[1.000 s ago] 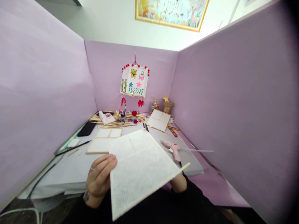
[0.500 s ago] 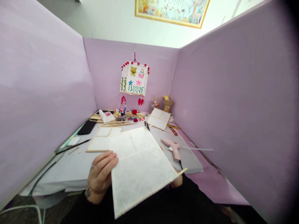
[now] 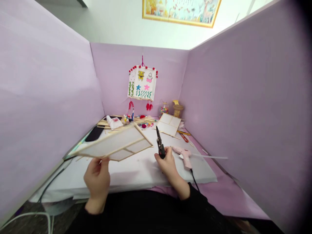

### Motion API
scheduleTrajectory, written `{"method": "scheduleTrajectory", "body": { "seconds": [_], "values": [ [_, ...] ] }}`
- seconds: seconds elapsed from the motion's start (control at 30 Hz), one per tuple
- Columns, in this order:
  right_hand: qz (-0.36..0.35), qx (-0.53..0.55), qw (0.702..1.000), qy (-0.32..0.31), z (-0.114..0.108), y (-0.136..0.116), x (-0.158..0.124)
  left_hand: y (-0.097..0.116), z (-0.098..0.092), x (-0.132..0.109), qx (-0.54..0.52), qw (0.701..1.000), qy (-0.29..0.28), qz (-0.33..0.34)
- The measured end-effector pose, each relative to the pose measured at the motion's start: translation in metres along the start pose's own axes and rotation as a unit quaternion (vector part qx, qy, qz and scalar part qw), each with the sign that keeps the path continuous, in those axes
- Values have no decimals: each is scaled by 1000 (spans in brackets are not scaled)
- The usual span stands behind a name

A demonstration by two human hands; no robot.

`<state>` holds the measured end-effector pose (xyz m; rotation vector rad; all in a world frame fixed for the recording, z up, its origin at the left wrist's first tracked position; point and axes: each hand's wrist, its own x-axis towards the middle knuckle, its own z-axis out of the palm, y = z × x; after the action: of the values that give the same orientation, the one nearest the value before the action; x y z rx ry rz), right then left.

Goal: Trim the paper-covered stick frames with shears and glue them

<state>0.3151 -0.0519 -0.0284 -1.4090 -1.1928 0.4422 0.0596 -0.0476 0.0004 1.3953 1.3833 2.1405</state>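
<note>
The paper-covered frame (image 3: 114,146) looks very light and only moderately stiff: thin wooden sticks form its border and cross-bars, with white paper stretched over them. The paper is likely the weak part (a fingertip pressed into a pane could dent or tear it), so the safest hold is on the stick edges or a corner, not on the open panes. It is held in the air, tilted nearly flat, above the left part of the white surface (image 3: 136,170), clear of everything lying there.

The left hand (image 3: 97,180) is closed on the frame's near edge, thumb above and fingers curled underneath, pinching the border stick rather than the paper.

The right hand (image 3: 168,164) is wrapped around the lower end of a black tool (image 3: 160,146), whose slim tip points up and away; I cannot tell exactly what kind of tool it is. This hand rests low over the surface, just beside the pink glue gun (image 3: 182,154). Farther back lie a second frame (image 3: 168,124) and a pile of sticks (image 3: 117,125).
</note>
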Motion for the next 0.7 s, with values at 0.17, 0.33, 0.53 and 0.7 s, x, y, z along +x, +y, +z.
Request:
{"method": "scheduleTrajectory", "body": {
  "seconds": [0.17, 0.33, 0.53, 0.7],
  "values": [
    [5, 0, 999, -35, -5, 0, -14, -1, 4, 17, -146, 953, -68, -258],
    [82, 49, 993, -75, -14, 5, -14, 3, -3, 21, -182, 905, -84, -375],
    [125, -3, 985, -116, -31, -7, 9, 9, -7, 20, -214, 862, -118, -443],
    [120, -12, 981, -152, -38, -17, 25, 10, -9, 16, -233, 840, -143, -468]
  ]
}}
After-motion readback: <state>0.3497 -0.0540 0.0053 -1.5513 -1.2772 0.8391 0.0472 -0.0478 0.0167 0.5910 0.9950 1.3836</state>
